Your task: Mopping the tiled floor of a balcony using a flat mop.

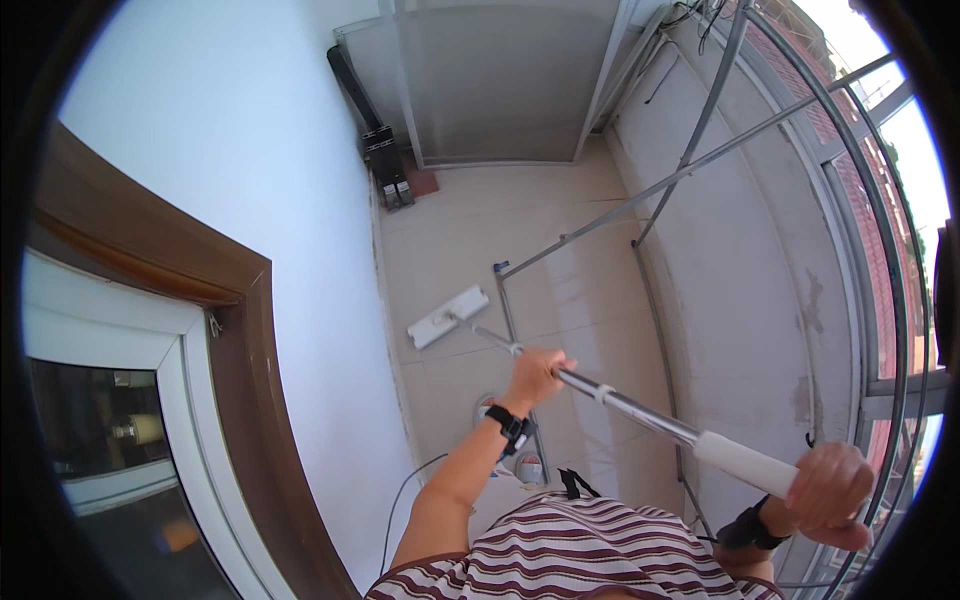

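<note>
A flat mop with a metal telescopic pole (645, 411) slants across the view from lower right to upper left. Its white rectangular mop head (448, 316) lies on the tiled floor near the left wall. My left hand (537, 377) is wrapped around the pole's metal section, partway down. Up at the top end, my right hand (831, 487) grips the white handle sleeve (745, 463). Black bands circle both wrists, and the left one carries a small device (513, 427). Below my left forearm, my feet in light slippers (529, 468) show on the floor.
A metal tube frame (637, 201), probably a drying rack, stands on the right, one leg close to the mop head. Black long objects (387, 169) lean at the far left corner. A grey panel (502, 82) closes the far end. A brown door frame (255, 360) borders the left.
</note>
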`<action>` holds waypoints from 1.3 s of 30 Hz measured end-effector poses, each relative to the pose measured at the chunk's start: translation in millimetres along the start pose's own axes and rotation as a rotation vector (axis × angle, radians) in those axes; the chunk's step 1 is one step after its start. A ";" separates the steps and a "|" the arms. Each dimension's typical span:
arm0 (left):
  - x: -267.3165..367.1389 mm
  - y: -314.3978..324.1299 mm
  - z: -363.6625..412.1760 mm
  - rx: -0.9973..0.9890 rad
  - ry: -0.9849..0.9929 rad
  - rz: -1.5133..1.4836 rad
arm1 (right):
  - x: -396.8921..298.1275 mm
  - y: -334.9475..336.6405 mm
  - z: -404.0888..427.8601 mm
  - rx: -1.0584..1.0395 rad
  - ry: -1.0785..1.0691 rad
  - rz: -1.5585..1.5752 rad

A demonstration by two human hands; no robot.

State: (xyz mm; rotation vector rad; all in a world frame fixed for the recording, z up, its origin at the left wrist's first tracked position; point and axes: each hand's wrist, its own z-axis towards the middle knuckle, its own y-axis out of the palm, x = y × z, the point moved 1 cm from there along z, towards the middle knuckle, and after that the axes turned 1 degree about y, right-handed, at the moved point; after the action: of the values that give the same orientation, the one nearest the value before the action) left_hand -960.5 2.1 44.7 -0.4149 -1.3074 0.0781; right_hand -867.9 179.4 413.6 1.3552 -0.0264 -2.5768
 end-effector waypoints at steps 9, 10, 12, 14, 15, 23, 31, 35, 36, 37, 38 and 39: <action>-116.2 -3.0 83.5 0.043 -0.029 0.115 | 110.3 14.1 -27.1 0.209 0.185 -0.175; -115.3 1.4 84.1 0.033 -0.012 0.129 | 107.6 10.1 -28.7 0.212 0.191 -0.180; -108.3 9.6 83.5 0.019 0.006 0.142 | 100.9 0.1 -32.5 0.278 0.180 -0.217; -98.5 21.5 71.6 -0.030 0.072 0.132 | 87.7 -11.5 -40.4 0.270 0.131 -0.230; -93.8 28.2 62.5 -0.035 0.069 0.133 | 76.5 -14.2 -43.8 0.301 0.148 -0.234; -22.0 77.9 -38.5 -0.157 0.047 0.031 | -21.1 -37.9 -86.6 0.346 0.204 -0.257; 47.6 118.5 -161.4 -0.206 -0.001 -0.026 | -114.9 -44.2 -152.7 0.279 0.148 -0.292; 76.7 125.0 -195.9 -0.188 0.022 -0.105 | -141.0 -50.7 -173.7 0.123 0.094 -0.228; 83.0 122.2 -199.3 -0.213 -0.010 -0.118 | -143.9 -48.5 -175.9 0.074 0.068 -0.179; 85.9 119.9 -201.1 -0.218 -0.014 -0.117 | -146.6 -46.3 -179.5 0.080 0.071 -0.179; 86.9 117.0 -200.2 -0.197 -0.001 -0.114 | -147.6 -42.9 -182.2 0.076 0.067 -0.142; 87.0 114.0 -197.5 -0.176 0.012 -0.112 | -147.6 -40.2 -183.8 0.072 0.062 -0.107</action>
State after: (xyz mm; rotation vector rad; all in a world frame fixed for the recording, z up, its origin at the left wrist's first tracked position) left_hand -730.0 82.5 46.8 -0.4896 -1.3284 -0.1340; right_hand -645.3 266.1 423.2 1.5011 -0.0380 -2.6427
